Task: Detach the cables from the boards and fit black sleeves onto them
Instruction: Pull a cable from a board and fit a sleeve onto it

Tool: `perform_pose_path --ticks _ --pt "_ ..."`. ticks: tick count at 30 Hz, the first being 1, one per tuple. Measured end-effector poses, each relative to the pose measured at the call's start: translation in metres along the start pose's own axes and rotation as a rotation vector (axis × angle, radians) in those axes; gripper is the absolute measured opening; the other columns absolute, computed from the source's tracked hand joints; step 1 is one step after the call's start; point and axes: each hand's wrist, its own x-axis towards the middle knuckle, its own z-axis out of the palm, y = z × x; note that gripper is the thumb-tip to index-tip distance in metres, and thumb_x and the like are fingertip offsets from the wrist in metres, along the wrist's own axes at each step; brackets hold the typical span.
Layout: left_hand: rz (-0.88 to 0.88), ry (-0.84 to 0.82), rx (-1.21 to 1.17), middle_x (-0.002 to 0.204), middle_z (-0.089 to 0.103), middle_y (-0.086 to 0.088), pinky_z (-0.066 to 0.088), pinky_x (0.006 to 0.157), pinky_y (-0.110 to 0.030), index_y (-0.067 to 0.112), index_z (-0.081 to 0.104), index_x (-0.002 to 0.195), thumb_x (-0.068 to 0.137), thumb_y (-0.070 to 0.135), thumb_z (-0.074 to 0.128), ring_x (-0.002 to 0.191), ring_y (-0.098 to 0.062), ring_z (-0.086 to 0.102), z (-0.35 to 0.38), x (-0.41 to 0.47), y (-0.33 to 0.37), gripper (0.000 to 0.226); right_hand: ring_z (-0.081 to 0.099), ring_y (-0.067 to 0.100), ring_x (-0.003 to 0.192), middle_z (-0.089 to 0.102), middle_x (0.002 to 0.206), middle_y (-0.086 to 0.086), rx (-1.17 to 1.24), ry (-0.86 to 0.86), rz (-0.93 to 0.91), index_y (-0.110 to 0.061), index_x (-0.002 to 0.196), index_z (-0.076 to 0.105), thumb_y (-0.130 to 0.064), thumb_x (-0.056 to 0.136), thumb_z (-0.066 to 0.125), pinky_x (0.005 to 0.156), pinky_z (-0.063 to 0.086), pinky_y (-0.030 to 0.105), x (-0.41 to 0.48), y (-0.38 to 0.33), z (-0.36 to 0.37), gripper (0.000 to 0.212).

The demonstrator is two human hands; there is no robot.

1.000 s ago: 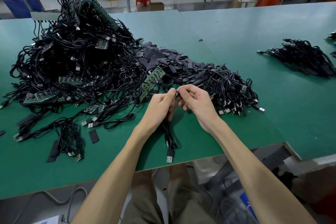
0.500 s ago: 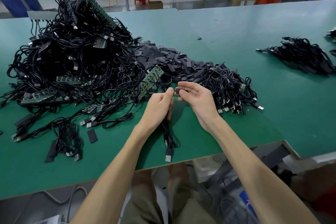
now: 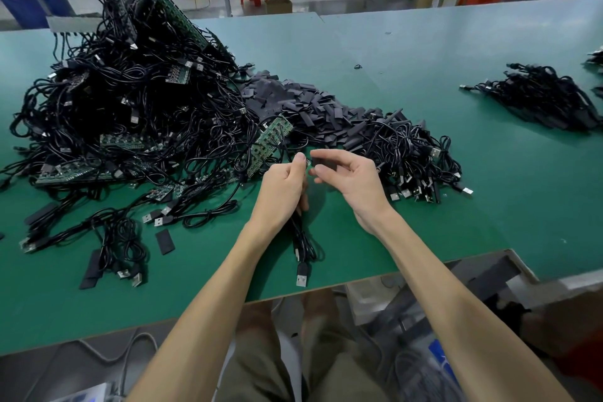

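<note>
Head view, left hand (image 3: 282, 192): curled round a thin black cable (image 3: 300, 238), thumb and forefinger clamped on its upper end; offers that end toward the other hand, seemingly so a sleeve can slide on.
Cable's lower run: hangs below the fist and loops on the green-topped work table (image 3: 424, 52), its silver-tipped USB plug (image 3: 301, 276) lying near the front edge, out of the way.
Right hand (image 3: 352, 183): pinches a short flat black sleeve (image 3: 324, 162) between thumb and fingertips, just beside the cable tip, not visibly over it.
Step, as judged: threading a sleeve onto a cable already free of its board.
Sleeve stock: heap of flat black sleeves (image 3: 293, 101) just behind the hands, handy for the right hand.
Unworked stock: large tangle of black cables and green circuit boards (image 3: 130, 114) at left.
Separate bundle of black cables (image 3: 541, 98): far right, well apart, probably finished pieces kept clear of the rest.
</note>
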Motion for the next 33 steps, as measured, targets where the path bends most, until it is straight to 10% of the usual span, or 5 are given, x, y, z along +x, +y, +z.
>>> perform_pose_path --ticks 33 --pt "0.004 0.055 0.046 0.038 0.051 -0.007 0.042 0.053 -0.028 0.014 0.044 0.04 0.1 0.041 0.039 0.04 -0.027 0.054 0.0012 0.0005 -0.0047 0.066 0.066 0.019 0.061 0.071 0.067 0.006 -0.315 0.091 -0.093 -0.009 0.105 0.076 0.002 0.097 0.062 0.065 0.054 0.028 -0.0082 -0.0076 0.0052 0.019"
